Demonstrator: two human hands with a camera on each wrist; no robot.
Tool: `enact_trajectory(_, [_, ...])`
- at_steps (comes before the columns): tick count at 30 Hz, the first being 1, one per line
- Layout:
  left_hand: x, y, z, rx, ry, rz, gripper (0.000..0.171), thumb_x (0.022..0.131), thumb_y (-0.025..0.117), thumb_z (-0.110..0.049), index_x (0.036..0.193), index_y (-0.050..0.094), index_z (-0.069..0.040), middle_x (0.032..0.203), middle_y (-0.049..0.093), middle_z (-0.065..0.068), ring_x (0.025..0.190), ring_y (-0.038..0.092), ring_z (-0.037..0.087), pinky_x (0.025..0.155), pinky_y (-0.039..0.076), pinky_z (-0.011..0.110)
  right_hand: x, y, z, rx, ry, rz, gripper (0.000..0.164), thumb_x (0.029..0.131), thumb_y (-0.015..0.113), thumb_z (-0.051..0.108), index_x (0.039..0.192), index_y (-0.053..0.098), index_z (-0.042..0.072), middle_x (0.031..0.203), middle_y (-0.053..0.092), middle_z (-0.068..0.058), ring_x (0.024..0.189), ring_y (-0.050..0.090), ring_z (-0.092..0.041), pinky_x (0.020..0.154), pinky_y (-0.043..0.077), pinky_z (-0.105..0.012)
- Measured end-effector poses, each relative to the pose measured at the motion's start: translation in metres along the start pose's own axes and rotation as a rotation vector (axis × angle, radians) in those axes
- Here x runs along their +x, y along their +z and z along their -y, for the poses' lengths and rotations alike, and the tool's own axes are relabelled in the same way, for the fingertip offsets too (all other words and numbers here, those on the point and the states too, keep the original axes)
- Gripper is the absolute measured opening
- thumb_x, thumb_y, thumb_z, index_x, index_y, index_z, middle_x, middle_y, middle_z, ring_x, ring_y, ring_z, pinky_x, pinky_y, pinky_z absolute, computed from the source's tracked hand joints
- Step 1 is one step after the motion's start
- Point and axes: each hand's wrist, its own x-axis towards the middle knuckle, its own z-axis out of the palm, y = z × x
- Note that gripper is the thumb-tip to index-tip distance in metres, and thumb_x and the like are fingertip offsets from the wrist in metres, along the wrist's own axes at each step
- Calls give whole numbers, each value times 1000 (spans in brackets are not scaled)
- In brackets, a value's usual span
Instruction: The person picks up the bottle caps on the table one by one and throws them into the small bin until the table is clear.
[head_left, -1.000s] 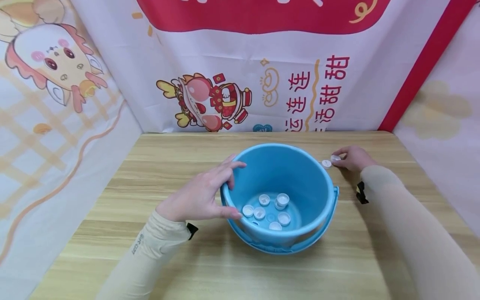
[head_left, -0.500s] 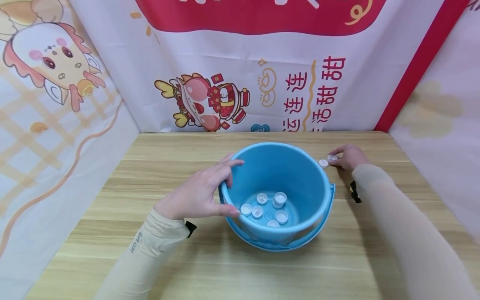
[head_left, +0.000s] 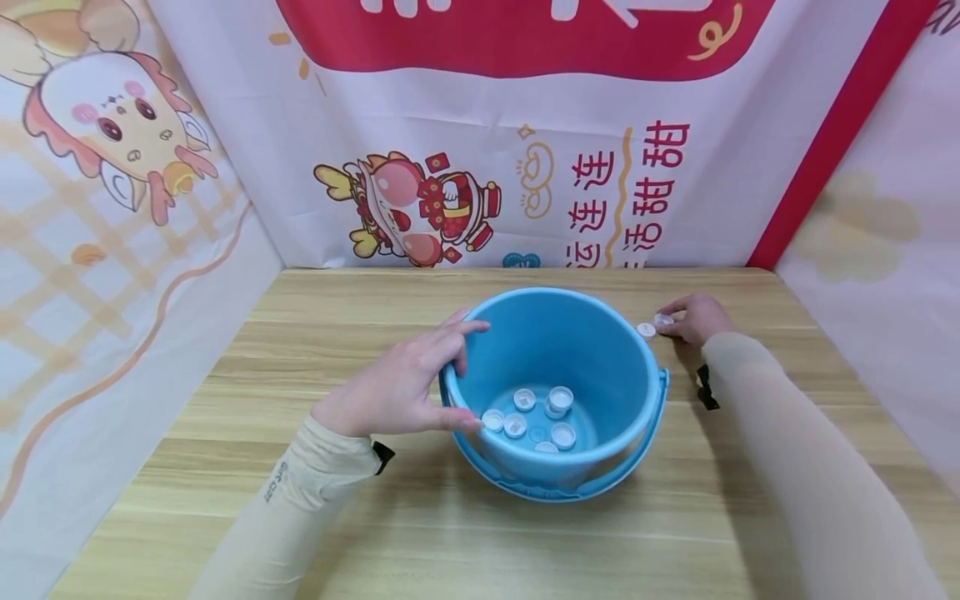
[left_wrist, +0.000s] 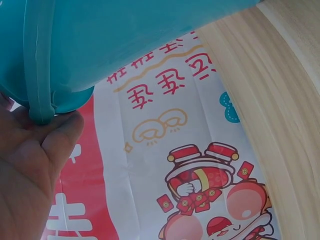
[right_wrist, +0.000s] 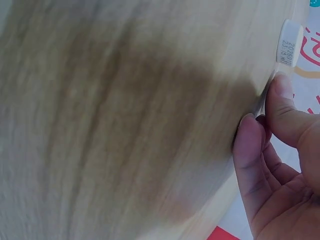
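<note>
A blue bucket [head_left: 555, 350] stands on the wooden table in the head view, with several white bottle caps [head_left: 515, 426] lying on its floor, two of them stacked. My left hand [head_left: 408, 385] grips the bucket's left rim. In the left wrist view its fingers [left_wrist: 62, 137] touch the bucket beside the handle joint. Right of the bucket, my right hand [head_left: 701, 318] pinches a white cap [head_left: 663, 319] at table level. A second cap [head_left: 646, 330] lies just left of it. In the right wrist view that second cap [right_wrist: 290, 43] shows printed characters, while the fingers mostly hide the pinched one.
The bucket's handle [head_left: 555, 495] hangs down around its near side. Behind the wooden table [head_left: 360, 292] rises a printed cloth backdrop [head_left: 420, 108], and patterned cloth walls border the left and right sides.
The head view shifts slightly. Both hands, the bucket and the caps keep the same places relative to one another.
</note>
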Motion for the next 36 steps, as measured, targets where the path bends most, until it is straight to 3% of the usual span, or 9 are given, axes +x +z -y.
enact_trajectory(7, [-1,0,0,7,-4,-2,45,80,78,-53,94,51,-21,154,39,5,146,27,22,94,52,36,-4,1,1,-21,10,-1,55,93,69,39,135,58,6,125,52,-22,100,49,-35,76,48,-38])
enact_trajectory(12, [0,1,1,-3,-12,0,44,79,79,-52,94,51,-22,153,40,5,145,28,19,94,51,34,-15,1,4,-45,13,-17,52,94,69,39,127,59,0,116,58,-23,96,54,-36,75,52,-39])
enact_trajectory(18, [-1,1,0,5,0,-12,46,79,78,-54,94,49,-22,152,41,5,145,28,20,100,48,38,-32,-16,17,-19,-16,-8,61,95,65,40,134,51,-5,124,55,-28,107,53,-42,85,52,-51])
enact_trajectory(26, [-1,0,1,2,14,-12,49,81,71,-63,96,49,-22,153,41,6,146,26,21,101,46,39,-64,-48,64,20,-153,-127,66,92,65,50,136,52,2,125,55,-26,107,55,-42,87,52,-55])
enact_trajectory(36, [-2,0,1,-3,3,-5,47,81,74,-59,95,49,-22,153,41,6,147,25,21,105,43,41,-116,-70,130,37,-311,-228,76,84,69,61,140,53,14,123,57,-15,104,54,-33,78,56,-42])
